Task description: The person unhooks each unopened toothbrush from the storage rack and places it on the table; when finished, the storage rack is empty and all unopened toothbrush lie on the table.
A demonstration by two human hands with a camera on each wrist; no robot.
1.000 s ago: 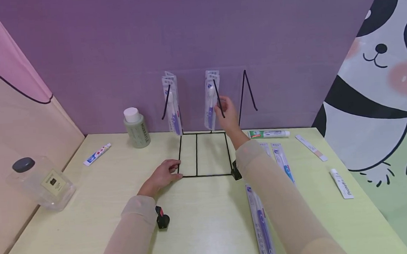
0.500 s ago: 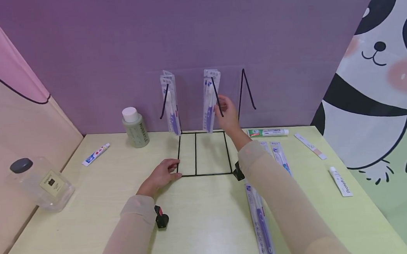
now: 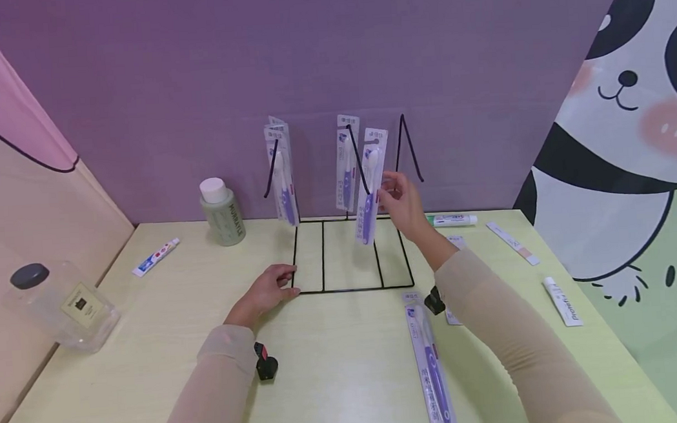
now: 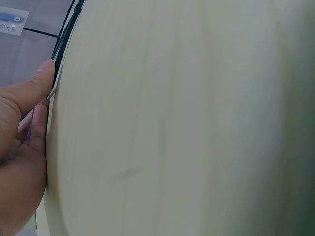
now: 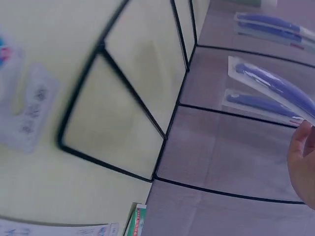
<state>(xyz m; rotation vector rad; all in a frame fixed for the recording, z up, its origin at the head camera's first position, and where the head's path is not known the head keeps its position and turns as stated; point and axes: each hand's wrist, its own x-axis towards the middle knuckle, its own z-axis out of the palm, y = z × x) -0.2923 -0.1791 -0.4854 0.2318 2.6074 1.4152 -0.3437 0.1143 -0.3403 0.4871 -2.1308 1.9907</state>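
My right hand [image 3: 406, 207] pinches the edge of a packaged toothbrush [image 3: 368, 216], held upright at the front end of the middle hook of a black wire rack [image 3: 355, 291]. Another packaged toothbrush [image 3: 345, 179] hangs on that hook. In the right wrist view the held toothbrush [image 5: 275, 83] shows its purple handle, with fingertips at the pack's side. Down at the rack's front left corner, my left hand [image 3: 264, 292] grips the base wire between thumb and fingers. More packaged toothbrushes [image 3: 281, 182] hang on the left hook; the right hook [image 3: 410, 144] carries nothing.
On the table, a packaged toothbrush [image 3: 431, 367] lies in front of the rack, others partly under the right arm. Toothpaste tubes [image 3: 454, 220] and a thin box [image 3: 512, 243] lie right. Left stand a green bottle [image 3: 223, 215] and a clear bottle [image 3: 68, 312].
My right hand has moved right and toward me, bringing one toothbrush pack off the middle hook, where two overlapped before. The left hand stays at the rack's corner.
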